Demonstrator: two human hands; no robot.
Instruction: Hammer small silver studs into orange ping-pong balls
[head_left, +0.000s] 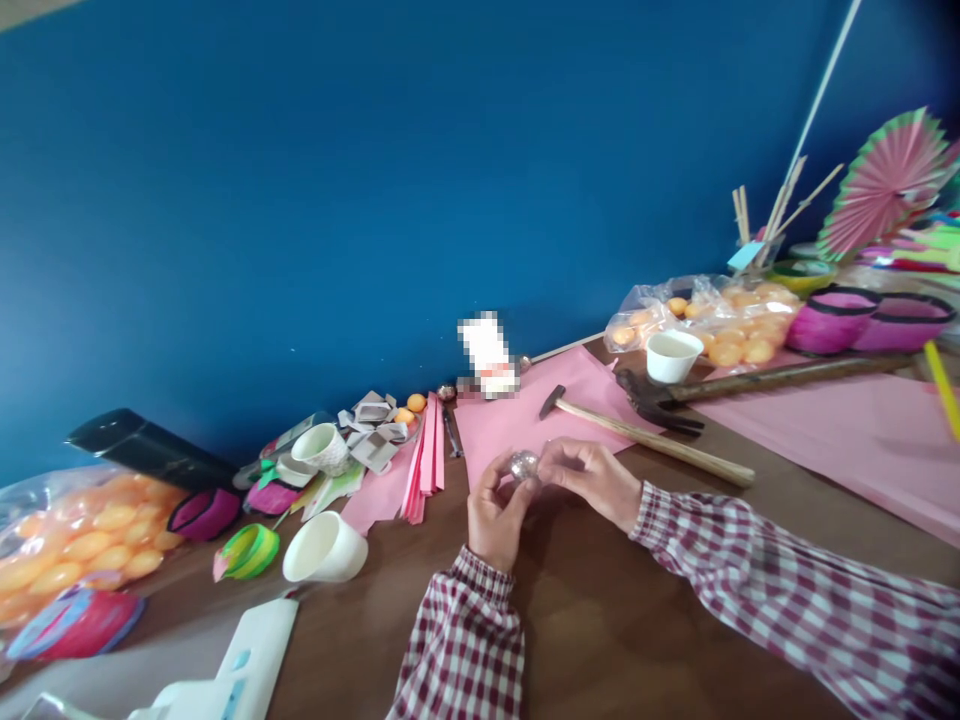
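A small shiny silver ball [523, 464] is gripped between the thumb and fingers of my left hand [496, 508], above the brown table. My right hand [592, 478] is closed in a pinch at the ball's right side. What its fingertips hold, if anything, is too small to make out. Just beyond both hands lies a pink paper sheet [499, 435]. A hammer [645, 428] with a wooden handle rests partly on that sheet, its head pointing left. Behind it is a larger claw hammer [750, 382].
White cups [326, 547] [673, 356] stand left and right. Bags of orange balls [97, 530] [739, 325] sit at both sides. Folded pink strips [426, 465] and grey carton pieces [373, 430] lie left of centre. A white glue gun [247, 660] is at front left. A blue wall [450, 180] rises behind.
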